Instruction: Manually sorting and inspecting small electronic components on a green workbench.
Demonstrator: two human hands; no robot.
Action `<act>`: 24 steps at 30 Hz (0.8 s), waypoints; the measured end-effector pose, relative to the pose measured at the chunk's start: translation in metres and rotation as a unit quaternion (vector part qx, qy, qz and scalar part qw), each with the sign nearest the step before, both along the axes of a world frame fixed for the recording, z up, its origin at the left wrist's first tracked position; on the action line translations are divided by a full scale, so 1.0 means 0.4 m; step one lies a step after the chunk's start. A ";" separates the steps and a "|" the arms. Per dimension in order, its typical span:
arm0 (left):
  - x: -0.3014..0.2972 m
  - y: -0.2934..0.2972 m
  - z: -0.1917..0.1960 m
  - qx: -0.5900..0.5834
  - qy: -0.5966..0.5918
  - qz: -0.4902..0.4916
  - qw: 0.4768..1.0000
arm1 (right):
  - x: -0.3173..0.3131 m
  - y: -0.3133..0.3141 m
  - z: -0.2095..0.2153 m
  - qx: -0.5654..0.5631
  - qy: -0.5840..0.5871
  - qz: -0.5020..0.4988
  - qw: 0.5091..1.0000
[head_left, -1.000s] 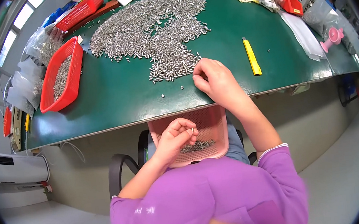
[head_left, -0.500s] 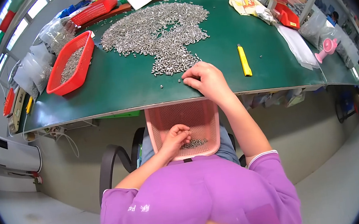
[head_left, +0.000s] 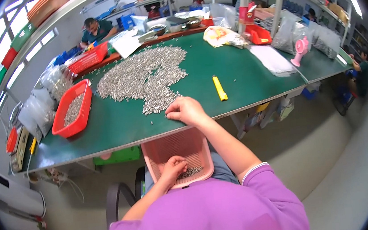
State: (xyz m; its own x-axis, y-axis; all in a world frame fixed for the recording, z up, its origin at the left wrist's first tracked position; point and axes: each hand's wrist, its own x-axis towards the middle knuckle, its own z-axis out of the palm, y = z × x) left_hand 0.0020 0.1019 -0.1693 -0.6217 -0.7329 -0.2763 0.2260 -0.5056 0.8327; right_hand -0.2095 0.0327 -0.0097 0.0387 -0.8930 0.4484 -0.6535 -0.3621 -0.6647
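A broad heap of small silvery metal pins (head_left: 139, 72) is spread on the green tabletop (head_left: 194, 80). At the heap's near tip my right hand (head_left: 189, 111) rests low over the table, its thumb and fingers closed together. One small metal piece sits right at these fingertips; whether they grip it is hard to see. Another loose piece (head_left: 151, 123) lies to their left. On my lap stands a pink mesh basket (head_left: 165, 148) with some metal pins (head_left: 191, 172) in its bottom. Inside it my left hand (head_left: 174, 167) has its fingers curled, and what they hold is hidden.
A red basket of metal pins (head_left: 87, 102) stands left of the heap, beside bagged parts (head_left: 35, 110). A yellow utility knife (head_left: 220, 88) lies to the right. Further right are white sheets (head_left: 272, 60), a red bin (head_left: 258, 34) and a pink fan (head_left: 299, 51). People sit farther back.
My view has tilted up and turned, so the table appears lower and further left, with more room showing. My right hand's fingertips are now at a loose piece; my left stays in the basket.
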 end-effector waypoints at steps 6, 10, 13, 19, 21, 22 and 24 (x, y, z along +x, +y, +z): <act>0.007 0.001 -0.009 0.007 0.004 -0.043 0.999 | -0.004 0.006 -0.011 0.013 0.012 -0.008 1.000; 0.016 -0.010 -0.021 0.010 0.015 -0.050 0.999 | 0.002 0.012 0.005 0.021 0.001 -0.007 1.000; 0.017 -0.017 -0.025 0.007 0.018 -0.053 0.998 | -0.002 0.008 0.008 0.019 -0.002 -0.001 1.000; 0.010 -0.015 -0.009 0.021 0.002 -0.037 0.999 | 0.004 0.012 0.013 0.024 -0.078 -0.031 0.996; 0.010 -0.012 -0.016 0.025 0.020 -0.047 0.998 | -0.010 0.022 -0.001 -0.087 -0.154 -0.067 0.982; 0.008 -0.018 -0.017 0.027 0.033 -0.064 0.997 | -0.018 0.034 0.000 -0.155 -0.190 -0.090 0.965; 0.012 -0.016 -0.031 0.046 0.044 -0.065 0.996 | -0.059 0.051 0.009 -0.226 -0.188 -0.134 0.947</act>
